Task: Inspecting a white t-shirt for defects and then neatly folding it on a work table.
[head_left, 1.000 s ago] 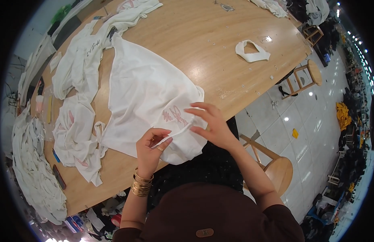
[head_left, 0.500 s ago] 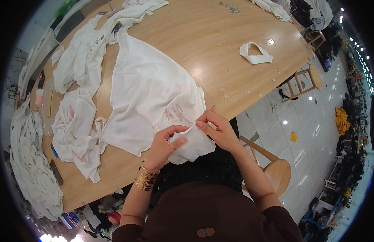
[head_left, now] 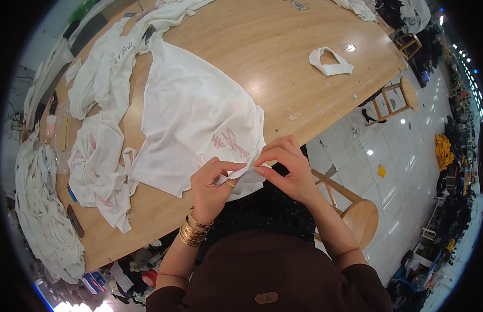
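A white garment panel [head_left: 187, 112] with pink script lettering lies spread on the wooden table, its near end hanging over the front edge. My left hand [head_left: 213, 182], with a ring and gold bangles, pinches the panel's edge between thumb and fingers. Close beside it, my right hand [head_left: 283, 164] pinches the same edge at its thumb and fingertips. Between the two hands the cloth is bunched up. The fingers hide part of the gripped edge.
More white garment pieces [head_left: 98, 161] lie to the left, beside a long white stack [head_left: 38, 208]. A white cloth band [head_left: 331, 62] rests on the wooden table [head_left: 272, 57] at the far right. A dark phone-like object [head_left: 75, 221] is near the left edge. Wooden stools [head_left: 358, 223] stand right.
My left hand's thumb has moved under the edge and the two hands have come closer together. The hanging cloth flap has been drawn up and shows less.
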Demonstrator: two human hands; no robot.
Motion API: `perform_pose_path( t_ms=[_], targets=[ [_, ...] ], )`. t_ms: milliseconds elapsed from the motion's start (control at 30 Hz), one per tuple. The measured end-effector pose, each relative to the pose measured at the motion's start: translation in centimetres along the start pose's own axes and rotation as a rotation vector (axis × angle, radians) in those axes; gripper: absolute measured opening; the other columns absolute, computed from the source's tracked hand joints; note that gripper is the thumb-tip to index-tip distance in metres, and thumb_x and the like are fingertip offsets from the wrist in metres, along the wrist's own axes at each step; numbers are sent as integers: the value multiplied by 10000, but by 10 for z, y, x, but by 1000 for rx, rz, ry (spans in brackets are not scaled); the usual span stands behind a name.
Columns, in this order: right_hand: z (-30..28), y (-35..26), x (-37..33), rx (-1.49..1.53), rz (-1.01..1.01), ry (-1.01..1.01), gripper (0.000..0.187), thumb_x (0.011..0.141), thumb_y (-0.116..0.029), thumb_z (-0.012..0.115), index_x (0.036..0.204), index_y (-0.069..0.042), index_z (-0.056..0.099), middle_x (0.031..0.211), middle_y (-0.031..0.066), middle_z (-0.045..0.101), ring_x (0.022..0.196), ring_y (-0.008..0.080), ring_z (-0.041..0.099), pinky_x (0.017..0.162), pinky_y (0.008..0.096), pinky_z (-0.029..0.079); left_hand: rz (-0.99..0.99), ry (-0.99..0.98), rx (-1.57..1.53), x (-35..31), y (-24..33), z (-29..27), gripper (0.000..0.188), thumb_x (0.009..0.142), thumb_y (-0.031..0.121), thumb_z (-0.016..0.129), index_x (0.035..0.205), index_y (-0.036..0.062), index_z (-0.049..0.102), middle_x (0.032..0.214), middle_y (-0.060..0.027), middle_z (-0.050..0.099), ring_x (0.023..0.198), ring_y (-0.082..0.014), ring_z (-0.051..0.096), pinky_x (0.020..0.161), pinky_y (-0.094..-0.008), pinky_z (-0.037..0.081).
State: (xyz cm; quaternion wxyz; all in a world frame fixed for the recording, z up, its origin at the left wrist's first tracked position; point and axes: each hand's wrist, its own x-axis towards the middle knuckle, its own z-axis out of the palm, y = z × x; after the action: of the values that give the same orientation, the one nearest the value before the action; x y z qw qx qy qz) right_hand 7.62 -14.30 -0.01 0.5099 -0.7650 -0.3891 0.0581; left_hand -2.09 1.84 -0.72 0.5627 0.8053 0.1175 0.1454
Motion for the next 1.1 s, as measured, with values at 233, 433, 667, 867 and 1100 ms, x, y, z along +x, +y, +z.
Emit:
perform_pose_path(
  t_ms=[233, 433, 667, 867, 1100],
  targets=[
    [5, 1, 1, -8, 4, -70, 131, 713, -48, 673, 815, -71, 593, 854, 46, 548, 872, 223, 475, 790, 306, 379, 13, -7, 51, -2, 6, 0, 303, 623, -66, 652, 881, 86, 693, 625, -27, 500, 550, -114, 462, 507, -223, 367],
    [6, 4, -3, 73, 65, -32, 129, 746, -54, 640, 846, -66, 559, 875, 54, 532, 885, 231, 468, 806, 310, 366, 22, -6, 56, -3, 7, 0, 308, 616, -69, 652, 877, 89, 693, 623, -30, 500, 547, -117, 468, 497, -228, 373],
    [8, -10, -3, -120, -108, -71, 128, 763, -140, 651, 845, -103, 560, 908, 42, 521, 901, 245, 465, 851, 353, 324, 105, 15, 86, -5, 4, 1, 291, 612, -78, 644, 857, 72, 683, 633, -46, 512, 551, -135, 493, 485, -234, 378],
    [8, -10, -2, -259, -207, -72, 151, 755, -128, 648, 869, -104, 552, 909, 44, 511, 914, 253, 458, 854, 373, 321, 101, -4, 138, -5, 7, 1, 290, 606, -85, 641, 852, 63, 679, 636, -50, 511, 558, -147, 509, 497, -242, 396],
    [5, -11, -4, -193, -179, -51, 177, 745, -110, 648, 879, -95, 534, 921, 58, 509, 925, 268, 454, 862, 390, 321, 95, 3, 123, -3, 9, 1, 268, 608, -86, 641, 835, 52, 672, 639, -52, 522, 553, -153, 510, 497, -242, 397]
  ],
)
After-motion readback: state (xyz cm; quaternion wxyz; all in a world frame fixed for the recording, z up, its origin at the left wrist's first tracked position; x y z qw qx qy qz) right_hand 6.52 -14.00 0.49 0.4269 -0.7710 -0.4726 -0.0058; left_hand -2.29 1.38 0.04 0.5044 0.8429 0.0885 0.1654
